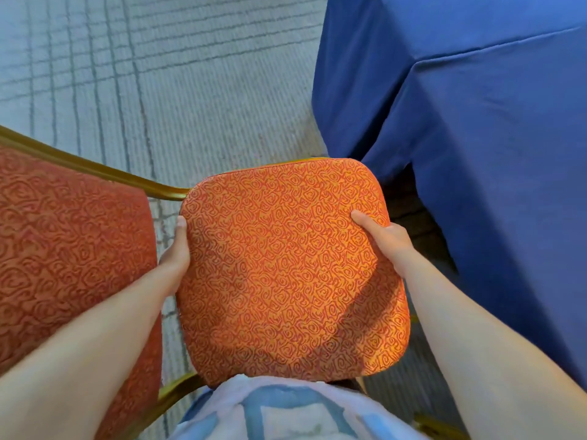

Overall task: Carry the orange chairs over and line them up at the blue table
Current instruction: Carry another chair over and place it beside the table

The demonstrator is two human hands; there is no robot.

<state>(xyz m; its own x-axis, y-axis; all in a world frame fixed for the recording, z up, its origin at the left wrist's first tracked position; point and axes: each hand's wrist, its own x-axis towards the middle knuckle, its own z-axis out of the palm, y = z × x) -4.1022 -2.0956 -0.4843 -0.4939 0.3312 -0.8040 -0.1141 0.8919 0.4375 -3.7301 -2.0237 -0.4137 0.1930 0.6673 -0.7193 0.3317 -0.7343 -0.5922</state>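
Observation:
An orange patterned chair seat (286,268) fills the middle of the head view, seen from above. My left hand (176,252) grips its left edge, thumb on top and fingers hidden underneath. My right hand (386,238) grips its right edge the same way. The blue table (476,106), draped in a blue cloth to the floor, stands at the upper right, its near corner just beyond the seat's far right corner. A second orange chair (70,249) with a gold frame stands close on the left.
Grey carpet with a dark grid pattern (158,90) covers the floor ahead and to the left. A gold chair leg (438,427) shows at the bottom right. My light blue and white shirt (279,411) is at the bottom centre.

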